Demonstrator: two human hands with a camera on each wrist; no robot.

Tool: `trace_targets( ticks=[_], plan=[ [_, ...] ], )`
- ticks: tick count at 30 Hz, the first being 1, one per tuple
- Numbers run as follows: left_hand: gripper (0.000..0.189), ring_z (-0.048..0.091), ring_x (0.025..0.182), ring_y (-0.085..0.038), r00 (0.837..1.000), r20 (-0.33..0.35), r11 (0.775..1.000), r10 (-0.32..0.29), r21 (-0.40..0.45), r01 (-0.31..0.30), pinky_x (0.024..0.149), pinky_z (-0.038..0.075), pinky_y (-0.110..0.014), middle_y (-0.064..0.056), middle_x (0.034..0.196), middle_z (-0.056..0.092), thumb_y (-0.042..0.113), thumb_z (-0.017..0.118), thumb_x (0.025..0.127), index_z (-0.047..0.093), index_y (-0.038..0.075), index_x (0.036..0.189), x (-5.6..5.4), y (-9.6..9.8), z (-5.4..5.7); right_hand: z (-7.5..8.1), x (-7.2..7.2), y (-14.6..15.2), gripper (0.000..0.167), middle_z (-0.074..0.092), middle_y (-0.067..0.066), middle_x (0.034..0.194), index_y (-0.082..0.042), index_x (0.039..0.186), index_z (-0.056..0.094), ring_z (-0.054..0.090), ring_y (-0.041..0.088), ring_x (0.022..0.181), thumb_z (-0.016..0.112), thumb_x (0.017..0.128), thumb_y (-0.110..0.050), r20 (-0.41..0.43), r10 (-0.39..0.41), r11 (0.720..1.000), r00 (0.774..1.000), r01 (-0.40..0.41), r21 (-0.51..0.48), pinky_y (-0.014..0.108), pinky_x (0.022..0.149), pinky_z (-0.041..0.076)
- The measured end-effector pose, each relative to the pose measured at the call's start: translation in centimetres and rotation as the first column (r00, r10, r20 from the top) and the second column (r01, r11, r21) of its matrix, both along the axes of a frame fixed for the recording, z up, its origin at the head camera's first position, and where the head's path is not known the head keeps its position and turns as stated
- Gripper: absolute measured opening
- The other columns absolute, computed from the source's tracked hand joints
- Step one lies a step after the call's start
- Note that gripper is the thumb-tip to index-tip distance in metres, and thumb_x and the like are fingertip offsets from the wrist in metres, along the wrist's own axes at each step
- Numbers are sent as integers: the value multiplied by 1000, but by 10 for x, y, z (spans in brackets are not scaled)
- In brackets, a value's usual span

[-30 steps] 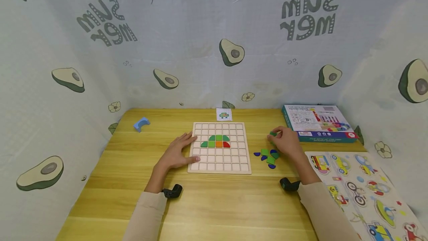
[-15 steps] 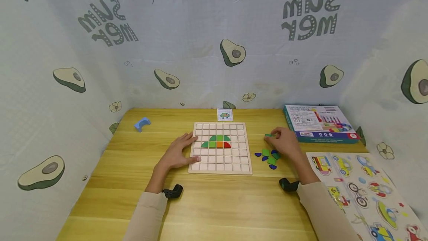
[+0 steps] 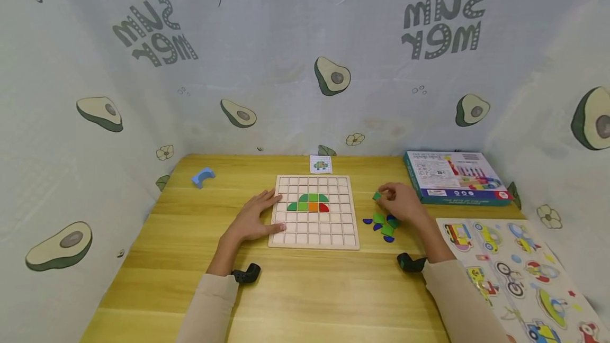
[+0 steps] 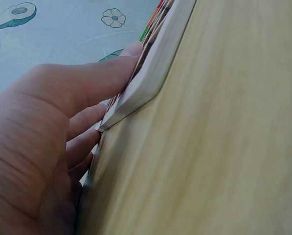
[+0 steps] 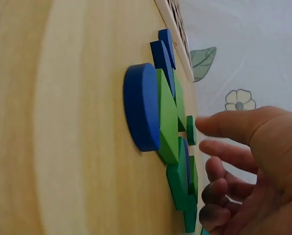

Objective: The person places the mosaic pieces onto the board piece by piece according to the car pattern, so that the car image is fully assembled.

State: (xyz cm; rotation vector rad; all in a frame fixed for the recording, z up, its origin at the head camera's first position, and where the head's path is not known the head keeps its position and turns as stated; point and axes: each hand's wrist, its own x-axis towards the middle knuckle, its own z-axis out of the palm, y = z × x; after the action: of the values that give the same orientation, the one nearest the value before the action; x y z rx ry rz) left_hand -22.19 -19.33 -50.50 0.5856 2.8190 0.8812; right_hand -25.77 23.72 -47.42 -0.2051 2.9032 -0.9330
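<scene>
My left hand (image 3: 252,218) rests on the left edge of the wooden grid board (image 3: 310,237). Its fingers are spread, and the left wrist view shows the thumb lying on the board's rim. Several green pieces, an orange square (image 3: 313,207) and a red quarter-circle (image 3: 324,207) sit in the grid. Right of the board, my right hand (image 3: 402,202) holds a small green block (image 3: 377,195) at the tips of thumb and index finger, low over the table. Below it lie loose pieces, among them a light green square (image 3: 387,231) and a blue half-round piece (image 5: 141,107).
A picture card (image 3: 321,164) lies behind the board. At the back right is a flat printed box (image 3: 455,173), with a picture puzzle sheet (image 3: 519,269) in front of it. A blue arch block (image 3: 203,177) lies at the back left. A printed cloth (image 3: 286,41) hangs behind the table.
The green block at my right fingertips has shifted left and slightly nearer, turning as it moved. My right fingers followed it a little. The left hand has stayed on the board.
</scene>
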Motion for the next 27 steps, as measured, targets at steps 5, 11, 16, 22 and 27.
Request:
trace_targets(
  ticks=[5, 11, 16, 22, 27],
  plan=[
    [88, 15, 161, -33, 1000, -3, 1000, -1, 12, 1, 130, 12, -59, -5, 172, 24, 54, 75, 87, 41, 19, 160, 1, 0, 0, -1, 2, 1, 43, 66, 18, 105, 1, 122, 70, 59, 30, 93, 75, 95, -32, 22, -26, 1000, 999, 26, 9, 41, 77, 52],
    [88, 15, 161, -32, 1000, 0, 1000, -1, 8, 1, 130, 11, -58, -4, 172, 23, 55, 75, 87, 41, 20, 160, 1, 1, 0, -2, 2, -1, 34, 67, 20, 108, 0, 119, 73, 61, 31, 96, 73, 96, -25, 18, -24, 1000, 1000, 24, 12, 42, 78, 54],
    [88, 15, 161, -32, 1000, 1, 1000, 3, 5, -3, 130, 12, -58, -3, 172, 23, 55, 75, 87, 41, 20, 160, 1, 0, 1, -1, 3, -4, 34, 66, 18, 103, 1, 120, 72, 59, 27, 89, 73, 96, -23, 29, -19, 1000, 999, 19, 6, 34, 70, 52],
    [88, 15, 161, -32, 1000, 4, 1000, 1, 9, -1, 130, 13, -59, -4, 172, 23, 55, 75, 87, 41, 20, 160, 2, 1, 1, 0, 4, -6, 34, 65, 16, 100, 1, 119, 73, 56, 27, 87, 74, 96, -24, 21, -14, 1000, 1000, 14, 6, 30, 67, 47],
    [87, 15, 161, -32, 1000, 4, 1000, 2, 8, -2, 130, 12, -59, -3, 172, 23, 55, 75, 87, 41, 20, 160, 1, 0, 2, 3, 6, -10, 33, 65, 15, 99, -1, 117, 75, 56, 27, 86, 74, 96, -27, -16, -16, 1000, 1000, 16, 22, 30, 67, 46]
  ],
)
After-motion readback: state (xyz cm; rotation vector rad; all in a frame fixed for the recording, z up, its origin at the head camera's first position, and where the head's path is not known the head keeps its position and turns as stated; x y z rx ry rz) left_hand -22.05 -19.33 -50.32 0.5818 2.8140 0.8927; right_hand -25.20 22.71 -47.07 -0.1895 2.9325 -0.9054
